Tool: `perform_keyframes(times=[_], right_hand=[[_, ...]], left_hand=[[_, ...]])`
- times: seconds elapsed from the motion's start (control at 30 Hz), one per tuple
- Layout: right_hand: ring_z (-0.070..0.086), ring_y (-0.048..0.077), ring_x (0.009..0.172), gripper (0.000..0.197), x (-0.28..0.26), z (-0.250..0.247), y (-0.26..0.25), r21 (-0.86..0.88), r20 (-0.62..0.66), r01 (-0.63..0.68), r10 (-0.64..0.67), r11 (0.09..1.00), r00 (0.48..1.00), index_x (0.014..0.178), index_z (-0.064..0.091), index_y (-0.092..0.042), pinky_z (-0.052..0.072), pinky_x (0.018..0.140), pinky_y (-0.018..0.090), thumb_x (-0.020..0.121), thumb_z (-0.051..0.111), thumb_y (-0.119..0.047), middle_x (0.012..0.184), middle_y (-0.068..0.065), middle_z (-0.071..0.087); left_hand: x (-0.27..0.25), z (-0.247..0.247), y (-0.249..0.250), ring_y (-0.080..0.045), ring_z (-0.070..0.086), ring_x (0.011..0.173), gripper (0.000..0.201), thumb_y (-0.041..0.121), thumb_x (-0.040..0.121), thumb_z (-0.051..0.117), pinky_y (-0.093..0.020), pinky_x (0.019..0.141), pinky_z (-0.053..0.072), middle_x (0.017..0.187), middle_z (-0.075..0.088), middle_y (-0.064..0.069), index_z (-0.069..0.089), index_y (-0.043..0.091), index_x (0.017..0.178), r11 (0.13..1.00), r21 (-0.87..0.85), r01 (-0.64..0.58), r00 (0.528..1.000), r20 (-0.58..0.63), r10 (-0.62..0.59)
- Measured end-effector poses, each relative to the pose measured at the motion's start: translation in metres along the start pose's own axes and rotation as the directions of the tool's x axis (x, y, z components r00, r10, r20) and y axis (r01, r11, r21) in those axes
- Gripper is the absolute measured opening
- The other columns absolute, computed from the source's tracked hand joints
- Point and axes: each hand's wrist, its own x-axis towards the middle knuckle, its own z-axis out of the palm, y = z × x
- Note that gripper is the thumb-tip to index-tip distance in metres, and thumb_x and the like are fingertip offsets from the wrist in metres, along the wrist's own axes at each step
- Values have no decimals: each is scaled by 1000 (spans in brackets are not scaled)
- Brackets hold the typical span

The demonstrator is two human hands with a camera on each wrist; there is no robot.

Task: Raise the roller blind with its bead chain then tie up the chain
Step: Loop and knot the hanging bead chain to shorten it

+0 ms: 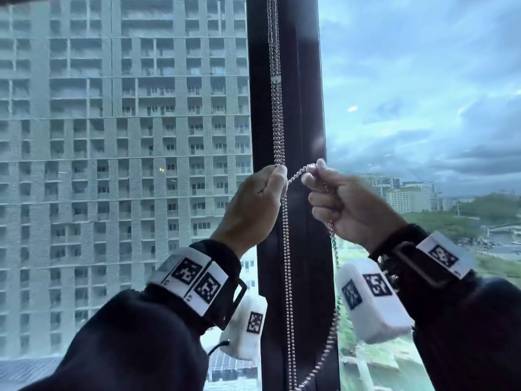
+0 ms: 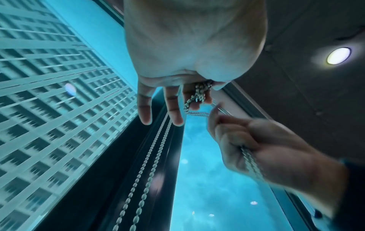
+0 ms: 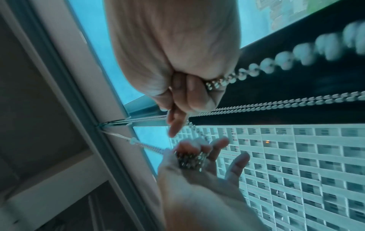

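Observation:
A metal bead chain [image 1: 277, 108] hangs in several strands in front of the dark window post [image 1: 304, 108]. My left hand [image 1: 277, 172] pinches the strands together between thumb and forefinger at about chest height. In the left wrist view the beads bunch at the left hand [image 2: 197, 100] while its other fingers stay straight. My right hand [image 1: 311, 173], just to the right, grips a short loop of chain that bridges from the left hand. The right wrist view shows the right hand [image 3: 195, 93] fisted round the chain. The slack falls below both wrists.
A sheer mesh blind [image 1: 127, 165] covers the left pane, with a high-rise showing through it. The right pane [image 1: 423, 80] is bare glass with sky and city beyond. A ceiling lamp [image 2: 338, 55] glows above. White wrist cameras [image 1: 372, 300] hang under both arms beside the dangling chain.

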Motion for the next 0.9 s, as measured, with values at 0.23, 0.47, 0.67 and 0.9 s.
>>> perform_keyframes(times=[0.23, 0.47, 0.67, 0.9], right_hand=[[28, -1, 30, 25, 11, 39, -20, -272, -45, 135, -152, 953, 987, 106, 66, 3, 16, 30, 12, 101, 55, -20, 73, 5, 67], [21, 1, 32, 25, 12, 44, -21, -278, 3, 121, -125, 953, 992, 84, 60, -11, 16, 32, 12, 104, 50, -21, 52, -5, 43], [19, 1, 32, 27, 9, 39, -23, -298, 31, 127, -123, 946, 992, 82, 59, -13, 15, 33, 12, 104, 49, -24, 52, -7, 44], [21, 0, 29, 28, 10, 41, -24, -387, 46, 178, -173, 905, 984, 79, 57, -14, 13, 37, 10, 104, 49, -25, 73, 17, 48]], left_hand=[[4, -7, 10, -9, 54, 65, 34, 29, 104, 38, -28, 55, 36, 74, 52, 8, 59, 14, 82, 895, 422, -148, 986, 127, 103], [9, -22, 16, -24, 65, 81, 11, 4, 83, 75, -36, 74, 60, 77, 63, -5, 70, 5, 92, 841, -516, 162, 958, -120, -259], [19, -34, 19, -12, 57, 71, 36, 2, 83, 69, -28, 56, 49, 90, 58, -8, 60, 1, 117, 607, -651, 454, 884, 248, -395], [25, -31, 34, -10, 55, 61, 45, 27, 91, 61, -41, 78, 40, 44, 42, 9, 53, 22, 47, 645, -649, 404, 910, 217, -352]])
